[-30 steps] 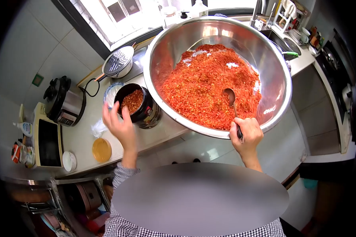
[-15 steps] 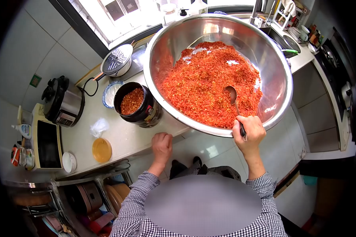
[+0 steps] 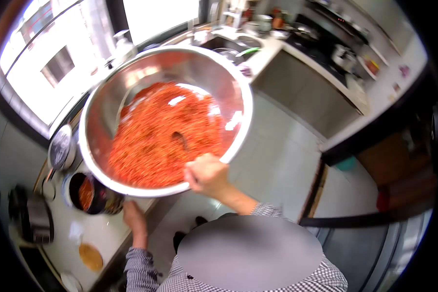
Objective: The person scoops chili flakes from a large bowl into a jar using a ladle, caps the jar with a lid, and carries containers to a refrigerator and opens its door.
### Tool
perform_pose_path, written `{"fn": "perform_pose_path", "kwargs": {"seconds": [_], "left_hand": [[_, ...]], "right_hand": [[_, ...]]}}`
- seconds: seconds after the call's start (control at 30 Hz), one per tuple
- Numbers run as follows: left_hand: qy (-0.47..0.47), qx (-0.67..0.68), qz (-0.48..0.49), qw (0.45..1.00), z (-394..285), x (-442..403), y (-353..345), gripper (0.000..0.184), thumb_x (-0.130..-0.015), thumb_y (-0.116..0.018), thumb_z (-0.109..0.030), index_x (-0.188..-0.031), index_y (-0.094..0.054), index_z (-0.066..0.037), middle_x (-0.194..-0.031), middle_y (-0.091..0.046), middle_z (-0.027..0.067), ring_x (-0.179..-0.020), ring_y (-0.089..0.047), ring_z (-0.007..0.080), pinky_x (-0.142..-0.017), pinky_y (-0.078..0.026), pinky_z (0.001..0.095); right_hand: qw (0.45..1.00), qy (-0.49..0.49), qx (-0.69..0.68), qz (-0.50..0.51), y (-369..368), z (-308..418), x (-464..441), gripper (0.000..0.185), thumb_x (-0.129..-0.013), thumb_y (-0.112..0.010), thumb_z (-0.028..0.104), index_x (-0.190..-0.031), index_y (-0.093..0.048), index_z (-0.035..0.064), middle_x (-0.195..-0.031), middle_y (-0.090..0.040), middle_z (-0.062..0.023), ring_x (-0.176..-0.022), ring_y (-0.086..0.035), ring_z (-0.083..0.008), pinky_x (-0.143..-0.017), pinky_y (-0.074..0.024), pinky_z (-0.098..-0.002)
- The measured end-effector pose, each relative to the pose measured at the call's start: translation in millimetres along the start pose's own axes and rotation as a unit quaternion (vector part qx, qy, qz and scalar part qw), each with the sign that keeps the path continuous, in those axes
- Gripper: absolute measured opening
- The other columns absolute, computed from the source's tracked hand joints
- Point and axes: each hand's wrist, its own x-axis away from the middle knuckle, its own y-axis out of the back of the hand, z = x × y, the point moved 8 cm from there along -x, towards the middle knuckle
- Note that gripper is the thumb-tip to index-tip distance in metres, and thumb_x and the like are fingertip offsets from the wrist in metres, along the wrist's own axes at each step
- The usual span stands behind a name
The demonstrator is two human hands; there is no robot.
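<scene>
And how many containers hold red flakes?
2: the large metal bowl at upper center, and the dark open jar at lower left in the picture. Others may be hidden.

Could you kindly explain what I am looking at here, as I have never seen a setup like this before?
There is no machine here: a person works bare-handed, and the view comes from a head-worn camera looking forward and down. The right hand grips a spoon whose end lies in red flakes in a large metal bowl. The left hand is by the edge of the counter, near an open dark jar with red contents; blur hides whether that hand touches anything. A round yellow-brown disc and a small pot also sit on the counter.
</scene>
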Motion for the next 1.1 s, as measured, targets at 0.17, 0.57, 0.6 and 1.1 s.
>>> {"fn": "perform_pose_path", "kwargs": {"seconds": [0.17, 0.57, 0.6, 1.1], "left_hand": [[0.015, -0.007, 0.096, 0.995, 4, 0, -8, 0.007, -0.085, -0.047, -0.006, -0.084, -0.045, 0.000, -0.085, -0.047, 0.0210, -0.079, -0.051, 0.0419, -0.066, -0.042, 0.0492], [0.037, -0.051, 0.123, 0.990, 11, -2, -12, 0.008, -0.077, -0.053, -0.002, -0.079, -0.048, 0.004, -0.089, -0.049, 0.0246, -0.079, -0.054, 0.0415, -0.067, -0.045, 0.0473], [0.048, -0.052, 0.125, 0.990, 12, -2, -11, 0.009, -0.077, -0.054, -0.003, -0.079, -0.048, 0.004, -0.089, -0.049, 0.0247, -0.078, -0.054, 0.0412, -0.067, -0.045, 0.0470], [0.059, 0.128, -0.144, 0.980, -4, -69, 183, 0.007, -0.079, -0.055, -0.004, -0.078, -0.048, 0.000, -0.078, -0.047, 0.0158, -0.069, -0.052, 0.0355, -0.061, -0.041, 0.0441]], "right_hand": [[1.000, 0.001, -0.007, 0.011, 6, 2, 4, 0.008, -0.069, -0.065, 0.012, -0.073, -0.061, 0.0072, -0.062, -0.052, -0.0039, -0.058, -0.052, -0.0203, -0.053, -0.0453, -0.0317], [1.000, 0.014, -0.005, -0.009, 8, 0, 8, 0.009, -0.071, -0.064, 0.016, -0.075, -0.060, 0.0090, -0.065, -0.052, -0.0020, -0.061, -0.053, -0.0185, -0.053, -0.0444, -0.0315], [1.000, 0.017, -0.005, -0.009, 9, 1, 6, 0.009, -0.071, -0.064, 0.016, -0.075, -0.060, 0.0093, -0.065, -0.053, -0.0020, -0.060, -0.053, -0.0184, -0.053, -0.0443, -0.0314], [0.989, -0.044, -0.119, 0.080, 17, -20, -22, 0.015, -0.074, -0.068, 0.013, -0.087, -0.066, 0.0052, -0.077, -0.063, -0.0096, -0.072, -0.061, -0.0247, -0.065, -0.0489, -0.0339]]}}
